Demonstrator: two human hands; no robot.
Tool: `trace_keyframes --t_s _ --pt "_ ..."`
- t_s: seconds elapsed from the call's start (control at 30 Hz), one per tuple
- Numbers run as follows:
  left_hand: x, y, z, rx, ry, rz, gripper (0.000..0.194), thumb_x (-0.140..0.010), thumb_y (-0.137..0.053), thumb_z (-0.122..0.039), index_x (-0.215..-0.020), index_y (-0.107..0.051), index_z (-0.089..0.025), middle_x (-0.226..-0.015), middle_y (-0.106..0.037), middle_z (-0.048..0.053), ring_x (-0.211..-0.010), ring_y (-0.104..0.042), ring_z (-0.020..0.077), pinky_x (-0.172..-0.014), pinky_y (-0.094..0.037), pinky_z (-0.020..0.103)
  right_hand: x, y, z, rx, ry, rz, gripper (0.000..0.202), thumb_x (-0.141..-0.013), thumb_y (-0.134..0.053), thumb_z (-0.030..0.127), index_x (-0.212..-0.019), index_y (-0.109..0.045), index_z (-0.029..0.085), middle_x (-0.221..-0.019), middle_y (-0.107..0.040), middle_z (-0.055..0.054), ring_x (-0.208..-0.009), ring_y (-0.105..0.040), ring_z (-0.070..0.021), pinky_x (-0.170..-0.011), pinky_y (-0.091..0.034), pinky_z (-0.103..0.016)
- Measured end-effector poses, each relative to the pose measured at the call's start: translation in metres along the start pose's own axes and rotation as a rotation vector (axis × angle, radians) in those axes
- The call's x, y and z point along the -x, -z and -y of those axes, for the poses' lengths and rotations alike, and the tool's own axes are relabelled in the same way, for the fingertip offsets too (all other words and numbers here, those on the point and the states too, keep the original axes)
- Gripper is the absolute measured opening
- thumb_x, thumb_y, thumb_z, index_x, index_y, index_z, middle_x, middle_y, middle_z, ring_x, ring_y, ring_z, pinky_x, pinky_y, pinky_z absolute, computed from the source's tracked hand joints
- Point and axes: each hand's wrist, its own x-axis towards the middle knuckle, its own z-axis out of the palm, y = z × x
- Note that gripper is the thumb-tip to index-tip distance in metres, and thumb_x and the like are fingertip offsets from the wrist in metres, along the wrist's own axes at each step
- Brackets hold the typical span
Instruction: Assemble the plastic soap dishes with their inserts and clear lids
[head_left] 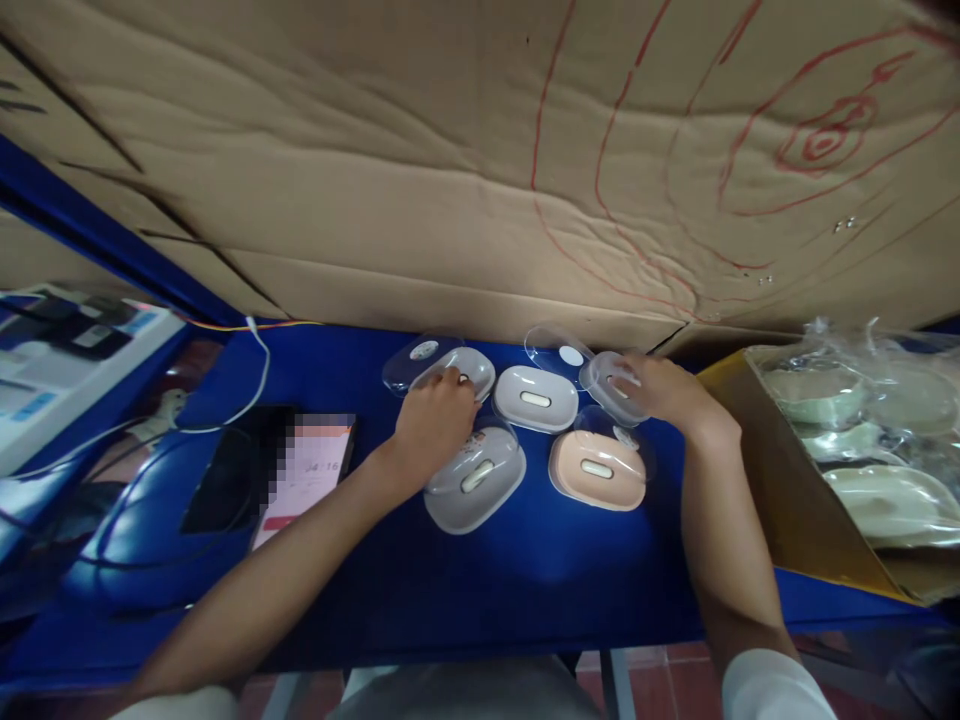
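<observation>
Several oval soap dishes with white slotted middles stand on the blue table. My left hand (pixel 441 420) is closed, its fingers curled on the back-left pale grey soap dish (pixel 480 366); the fingertips are partly hidden. My right hand (pixel 660 388) is closed at the right edge of the back-right grey soap dish (pixel 596 378), thumb and fingers over its rim. Between them sits a whitish soap dish (pixel 555 385). Nearer me are a grey soap dish (pixel 457 510) and a peach soap dish (pixel 607 490). Clear oval lids (pixel 405 368) lie by or over some dishes.
An open cardboard box (pixel 810 500) at the right holds pale green dishes in plastic bags (pixel 892 495). A lit phone (pixel 319 470) lies left on the blue table (pixel 480 610), near a white cable (pixel 259 380). A cardboard wall (pixel 375 200) with red drawn lines stands behind.
</observation>
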Motion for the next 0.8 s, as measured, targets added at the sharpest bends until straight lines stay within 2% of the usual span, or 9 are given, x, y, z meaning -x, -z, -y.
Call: trace_keyframes --t_s 0.1,0.17,0.27,0.37,0.43,0.53,0.6,0.7,0.8 --pt "-0.003 0.002 0.005 0.027 -0.016 0.018 0.029 -0.108 -0.053 -0.026 -0.12 -0.076 -0.011 -0.125 -0.073 0.018 -0.112 -0.074 0.0354 -0.081 -0.059 0.04 -0.006 -0.009 0.005 0.047 -0.021 0.049 0.054 -0.094 -0.076 0.044 -0.139 -0.066 0.016 -0.144 -0.068 -0.023 -0.133 -0.065 -0.0439 -0.104 -0.049 -0.052" --pt "-0.005 0.004 0.009 0.064 -0.02 0.036 0.03 -0.11 -0.05 -0.028 -0.12 -0.076 -0.016 -0.123 -0.075 0.014 -0.11 -0.075 0.0327 -0.082 -0.059 0.038 -0.011 -0.012 0.012 0.06 -0.013 0.061 0.059 -0.092 -0.079 0.037 -0.144 -0.061 0.016 -0.148 -0.065 -0.023 -0.135 -0.063 -0.043 -0.108 -0.046 -0.052" --pt "-0.005 0.005 0.011 0.116 -0.039 0.021 0.029 -0.111 -0.051 -0.03 -0.119 -0.077 -0.019 -0.124 -0.075 0.01 -0.11 -0.076 0.0306 -0.086 -0.059 0.038 -0.013 -0.012 0.016 0.043 0.015 0.083 0.049 -0.096 -0.072 0.03 -0.142 -0.06 0.019 -0.146 -0.067 -0.019 -0.128 -0.068 -0.038 -0.101 -0.048 -0.044" --pt "-0.004 -0.001 0.008 0.079 -0.051 -0.032 0.033 -0.105 -0.065 -0.038 -0.128 -0.073 -0.016 -0.133 -0.071 0.015 -0.12 -0.072 0.0346 -0.092 -0.06 0.042 -0.01 -0.009 0.011 0.01 0.036 0.103 0.039 -0.101 -0.063 0.031 -0.138 -0.06 0.019 -0.138 -0.072 -0.017 -0.121 -0.072 -0.0352 -0.088 -0.05 -0.038" --pt "-0.003 -0.006 0.005 0.028 -0.044 -0.026 0.036 -0.103 -0.068 -0.036 -0.13 -0.072 -0.013 -0.133 -0.07 0.018 -0.123 -0.07 0.0373 -0.092 -0.06 0.043 -0.007 -0.007 0.007 -0.029 0.084 0.097 0.035 -0.103 -0.058 0.029 -0.136 -0.059 0.019 -0.132 -0.076 -0.015 -0.117 -0.073 -0.0335 -0.084 -0.049 -0.035" --pt "-0.002 -0.01 0.004 -0.004 -0.058 -0.015 0.028 -0.105 -0.06 -0.028 -0.125 -0.073 -0.013 -0.128 -0.072 0.019 -0.119 -0.072 0.0371 -0.085 -0.061 0.041 -0.001 -0.007 0.005 -0.074 0.127 0.081 0.035 -0.104 -0.053 0.027 -0.138 -0.057 0.018 -0.124 -0.078 -0.016 -0.108 -0.075 -0.0324 -0.08 -0.048 -0.034" --pt "-0.002 -0.009 0.005 -0.007 -0.058 -0.025 0.029 -0.107 -0.053 -0.027 -0.125 -0.072 -0.014 -0.124 -0.074 0.019 -0.111 -0.075 0.0365 -0.081 -0.061 0.041 0.001 -0.007 0.007 -0.08 0.108 0.083 0.039 -0.106 -0.049 0.029 -0.142 -0.054 0.017 -0.122 -0.078 -0.018 -0.103 -0.076 -0.0336 -0.078 -0.048 -0.035" --pt "-0.002 -0.004 0.006 -0.011 -0.024 -0.024 0.035 -0.109 -0.045 -0.028 -0.13 -0.068 -0.014 -0.114 -0.077 0.018 -0.098 -0.078 0.0364 -0.077 -0.06 0.043 0.005 -0.007 0.008 -0.101 0.115 0.063 0.044 -0.109 -0.044 0.034 -0.149 -0.051 0.018 -0.125 -0.078 -0.019 -0.106 -0.076 -0.0363 -0.081 -0.05 -0.037" --pt "-0.001 0.001 0.007 0.007 -0.016 -0.068 0.037 -0.109 -0.043 -0.027 -0.138 -0.062 -0.015 -0.113 -0.078 0.016 -0.098 -0.078 0.0363 -0.078 -0.059 0.043 0.01 -0.007 0.005 -0.14 0.172 0.002 0.044 -0.111 -0.042 0.037 -0.149 -0.052 0.017 -0.128 -0.077 -0.02 -0.109 -0.075 -0.0373 -0.086 -0.051 -0.039"
